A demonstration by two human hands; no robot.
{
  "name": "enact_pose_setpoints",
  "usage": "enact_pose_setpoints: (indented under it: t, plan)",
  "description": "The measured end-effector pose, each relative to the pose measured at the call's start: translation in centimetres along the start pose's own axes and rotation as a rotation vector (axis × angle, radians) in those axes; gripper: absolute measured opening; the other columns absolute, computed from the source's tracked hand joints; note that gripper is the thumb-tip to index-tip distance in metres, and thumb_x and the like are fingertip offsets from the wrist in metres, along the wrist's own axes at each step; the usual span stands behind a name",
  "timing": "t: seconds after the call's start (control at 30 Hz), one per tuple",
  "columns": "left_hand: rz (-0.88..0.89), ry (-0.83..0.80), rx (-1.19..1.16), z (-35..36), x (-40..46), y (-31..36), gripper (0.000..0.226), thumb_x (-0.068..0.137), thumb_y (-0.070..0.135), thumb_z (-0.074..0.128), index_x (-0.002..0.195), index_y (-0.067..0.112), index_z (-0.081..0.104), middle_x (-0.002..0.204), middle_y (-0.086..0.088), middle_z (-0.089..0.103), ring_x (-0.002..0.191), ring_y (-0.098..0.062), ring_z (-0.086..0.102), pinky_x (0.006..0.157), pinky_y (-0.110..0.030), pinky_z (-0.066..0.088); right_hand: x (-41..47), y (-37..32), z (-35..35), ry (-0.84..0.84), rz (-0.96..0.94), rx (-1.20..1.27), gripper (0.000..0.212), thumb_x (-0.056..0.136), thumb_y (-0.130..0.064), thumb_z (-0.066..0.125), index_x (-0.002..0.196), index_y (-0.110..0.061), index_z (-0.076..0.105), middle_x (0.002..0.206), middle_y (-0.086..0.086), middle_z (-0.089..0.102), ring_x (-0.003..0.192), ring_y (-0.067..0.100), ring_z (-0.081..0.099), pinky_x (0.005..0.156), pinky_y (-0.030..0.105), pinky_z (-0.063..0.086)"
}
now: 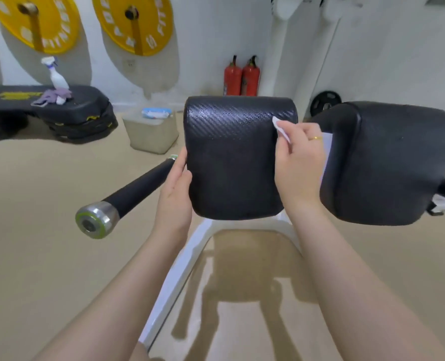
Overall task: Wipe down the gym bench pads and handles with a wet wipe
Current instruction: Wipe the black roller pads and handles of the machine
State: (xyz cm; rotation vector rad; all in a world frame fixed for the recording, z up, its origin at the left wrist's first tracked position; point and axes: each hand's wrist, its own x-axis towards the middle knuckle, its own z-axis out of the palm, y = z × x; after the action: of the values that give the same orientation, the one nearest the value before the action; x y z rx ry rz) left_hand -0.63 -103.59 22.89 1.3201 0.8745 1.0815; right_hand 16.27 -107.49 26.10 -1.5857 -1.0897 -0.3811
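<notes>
A black textured bench pad (232, 162) stands in the middle of the view on a white frame (179, 277). My left hand (176, 186) grips the pad's left edge, thumb on its face. My right hand (298, 162) holds a white wet wipe (281, 128) against the pad's upper right edge, in the gap beside a second black pad (388, 162) on the right. A black handle (135, 188) with a silver and green end cap sticks out to the left, below my left hand.
A wet-wipe pack (155, 113) lies on a beige box (151, 134) behind the handle. Stacked black step platforms (81, 110) at left carry a spray bottle (57, 76) and a purple cloth. Two red fire extinguishers (241, 78) stand at the wall. Yellow weight plates (135, 22) hang above.
</notes>
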Motion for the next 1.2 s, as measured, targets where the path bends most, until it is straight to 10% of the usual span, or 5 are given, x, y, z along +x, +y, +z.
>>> enact_pose_setpoints:
  t: [0.13, 0.47, 0.7, 1.1, 1.2]
  plan:
    - [0.110, -0.097, 0.048, -1.1, 0.4, -1.6, 0.046, 0.100, 0.020, 0.028, 0.142, 0.040, 0.031, 0.143, 0.025, 0.038, 0.132, 0.004, 0.034, 0.111, -0.033, 0.031, -0.4, -0.7, 2.3, 0.065, -0.121, -0.001, 0.023, 0.085, -0.008, 0.054, 0.099, -0.009, 0.072, 0.087, 0.014, 0.061, 0.078, 0.033, 0.057, 0.072, 0.038, 0.049]
    - [0.002, -0.200, -0.119, -3.1, 1.5, -2.0, 0.046, 0.094, 0.037, 0.020, 0.129, 0.035, 0.051, 0.126, 0.011, 0.059, 0.119, -0.004, 0.052, 0.098, -0.028, 0.039, -9.3, -4.2, 6.6, -0.400, -0.677, -0.244, 0.037, 0.074, 0.006, 0.032, 0.088, 0.001, 0.066, 0.074, 0.013, 0.059, 0.060, 0.026, 0.049, 0.060, 0.030, 0.039]
    - [0.032, -0.199, 0.007, -3.3, 2.0, -2.3, 0.046, 0.101, 0.033, 0.008, 0.128, 0.047, 0.043, 0.121, 0.026, 0.056, 0.117, -0.003, 0.049, 0.100, -0.034, 0.041, -0.2, -5.6, 4.3, -0.311, -0.351, -0.166, 0.017, 0.088, 0.002, 0.046, 0.094, 0.001, 0.062, 0.094, 0.021, 0.057, 0.085, 0.032, 0.052, 0.074, 0.034, 0.039]
    - [0.067, -0.153, 0.008, -2.8, 2.0, -2.3, 0.040, 0.101, 0.028, 0.017, 0.119, 0.047, 0.047, 0.093, 0.036, 0.063, 0.088, 0.013, 0.058, 0.081, -0.022, 0.047, -10.2, -0.4, 2.4, -0.827, -0.669, -0.233, 0.010, 0.088, -0.007, 0.056, 0.085, -0.012, 0.065, 0.079, -0.007, 0.057, 0.073, 0.019, 0.049, 0.065, 0.028, 0.041]
    - [0.096, -0.172, 0.014, -2.6, 1.8, -2.4, 0.039, 0.100, 0.022, 0.030, 0.126, 0.045, 0.047, 0.099, 0.036, 0.061, 0.093, 0.015, 0.057, 0.083, -0.019, 0.050, -5.6, -0.8, 1.4, -0.394, -0.487, -0.200, 0.019, 0.088, -0.022, 0.058, 0.072, -0.013, 0.064, 0.071, -0.001, 0.057, 0.077, 0.019, 0.054, 0.070, 0.027, 0.042]
